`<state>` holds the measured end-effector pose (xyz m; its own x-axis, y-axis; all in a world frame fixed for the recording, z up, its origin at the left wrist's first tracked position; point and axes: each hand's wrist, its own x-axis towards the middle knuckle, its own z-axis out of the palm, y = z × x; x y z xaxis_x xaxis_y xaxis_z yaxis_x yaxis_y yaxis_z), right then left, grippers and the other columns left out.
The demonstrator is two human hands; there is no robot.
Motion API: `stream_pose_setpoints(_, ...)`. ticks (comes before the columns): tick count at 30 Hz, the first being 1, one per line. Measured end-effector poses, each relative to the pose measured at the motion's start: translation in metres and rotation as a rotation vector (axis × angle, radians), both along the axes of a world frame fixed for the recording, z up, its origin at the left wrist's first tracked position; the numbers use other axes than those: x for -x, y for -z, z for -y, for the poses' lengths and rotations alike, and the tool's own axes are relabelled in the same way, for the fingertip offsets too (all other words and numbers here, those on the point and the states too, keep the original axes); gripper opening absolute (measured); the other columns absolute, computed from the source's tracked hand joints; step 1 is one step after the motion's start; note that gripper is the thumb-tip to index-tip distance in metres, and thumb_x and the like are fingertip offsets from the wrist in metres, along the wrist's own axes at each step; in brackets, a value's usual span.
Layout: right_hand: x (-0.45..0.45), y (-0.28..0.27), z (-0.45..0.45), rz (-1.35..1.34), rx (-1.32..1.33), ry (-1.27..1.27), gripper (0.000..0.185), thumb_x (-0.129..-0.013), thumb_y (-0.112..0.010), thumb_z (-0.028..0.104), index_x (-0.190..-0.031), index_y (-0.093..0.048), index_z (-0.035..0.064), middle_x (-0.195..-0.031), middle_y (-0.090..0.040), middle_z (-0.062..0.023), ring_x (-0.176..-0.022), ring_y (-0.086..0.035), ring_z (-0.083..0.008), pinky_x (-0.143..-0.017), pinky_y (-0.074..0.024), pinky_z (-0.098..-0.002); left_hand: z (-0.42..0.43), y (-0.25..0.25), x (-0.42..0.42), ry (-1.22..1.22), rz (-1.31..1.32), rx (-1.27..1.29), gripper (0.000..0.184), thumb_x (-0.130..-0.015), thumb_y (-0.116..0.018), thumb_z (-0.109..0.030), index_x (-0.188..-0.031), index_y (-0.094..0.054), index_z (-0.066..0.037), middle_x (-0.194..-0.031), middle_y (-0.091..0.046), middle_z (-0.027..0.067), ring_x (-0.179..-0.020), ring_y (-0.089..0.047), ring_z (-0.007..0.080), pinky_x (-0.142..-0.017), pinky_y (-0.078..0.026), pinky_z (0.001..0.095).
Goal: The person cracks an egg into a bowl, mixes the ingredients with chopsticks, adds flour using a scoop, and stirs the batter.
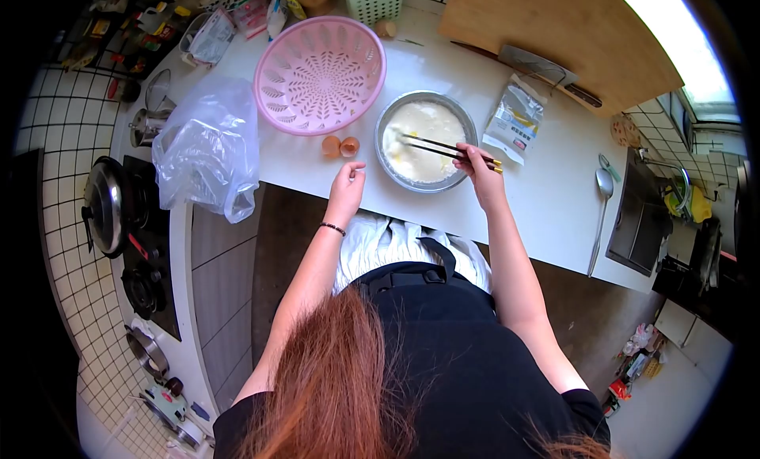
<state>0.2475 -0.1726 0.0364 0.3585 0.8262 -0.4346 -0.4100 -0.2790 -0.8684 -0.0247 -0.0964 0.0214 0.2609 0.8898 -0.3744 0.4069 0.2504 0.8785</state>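
Pinched in my right hand (480, 172) is a pair of dark chopsticks (435, 147) with gold ends, their tips in the pale batter (423, 160) of a round metal bowl (382, 162). Small yellow spots show in the batter. My left hand (347, 188) is at the counter's front edge, left of the bowl and apart from it, its fingers curled with nothing visible in them. Two pieces of brown eggshell (331, 147) lie just beyond it, below a pink perforated basket (321, 75).
A clear plastic bag (210, 146) lies left of the basket. Right of the bowl are a silver packet (515, 119) and a long metal spoon (605, 183), near the sink (638, 214). Cutting boards (554, 32) and a knife stand at the back. A stove (150, 245) is far left.
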Motion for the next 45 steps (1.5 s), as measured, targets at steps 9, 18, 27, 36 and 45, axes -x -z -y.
stream_pose_setpoints(9, 0.0, -0.004, 0.001, -0.017, 0.006, -0.076, 0.028, -0.091, -0.052, 0.021, -0.104, -0.062, -0.002, -0.089, -0.064, -0.0091, -0.074, -0.062, -0.014, -0.072, -0.051, -0.0239, 0.002, 0.002, 0.001, 0.008, -0.028, -0.004, 0.027, -0.088, -0.05, -0.018, -0.108, -0.056, -0.002, -0.084, -0.054, 0.0022, -0.077, -0.048, 0.0099, -0.072, -0.041, 0.0231)
stream_pose_setpoints(18, -0.002, 0.002, 0.003, 0.021, -0.042, 0.056, 0.029, -0.091, -0.051, 0.021, -0.104, -0.061, -0.0032, -0.091, -0.063, -0.0104, -0.078, -0.062, -0.0148, -0.073, -0.0515, -0.0242, 0.002, 0.0, 0.003, 0.012, -0.028, -0.003, 0.027, -0.088, -0.05, -0.018, -0.108, -0.056, -0.002, -0.084, -0.053, 0.0019, -0.077, -0.048, 0.0097, -0.071, -0.041, 0.0227)
stream_pose_setpoints(27, -0.002, 0.0, 0.005, -0.032, -0.028, -0.026, 0.029, -0.092, -0.05, 0.021, -0.104, -0.06, -0.0032, -0.092, -0.063, -0.0096, -0.079, -0.062, -0.0147, -0.074, -0.0514, -0.0242, 0.002, -0.002, 0.003, 0.021, -0.024, 0.002, 0.027, -0.088, -0.05, -0.019, -0.108, -0.056, -0.001, -0.084, -0.053, 0.0021, -0.077, -0.048, 0.0097, -0.072, -0.041, 0.0227)
stream_pose_setpoints(36, -0.006, -0.001, 0.002, -0.031, -0.01, -0.019, 0.029, -0.092, -0.05, 0.02, -0.104, -0.06, -0.0039, -0.095, -0.063, -0.0106, -0.08, -0.062, -0.0151, -0.076, -0.0513, -0.0243, 0.0, 0.002, 0.007, -0.001, -0.007, -0.009, 0.025, -0.088, -0.049, -0.015, -0.108, -0.056, -0.002, -0.085, -0.053, 0.0014, -0.077, -0.048, 0.0092, -0.071, -0.041, 0.0224)
stream_pose_setpoints(45, -0.006, -0.001, 0.001, -0.085, -0.005, -0.085, 0.028, -0.092, -0.049, 0.019, -0.104, -0.059, -0.0048, -0.094, -0.062, -0.0119, -0.08, -0.062, -0.0169, -0.075, -0.0521, -0.0251, -0.001, -0.007, 0.005, 0.011, -0.006, -0.006, 0.025, -0.088, -0.048, -0.016, -0.107, -0.057, -0.003, -0.082, -0.052, 0.0009, -0.076, -0.047, 0.0089, -0.072, -0.041, 0.0223)
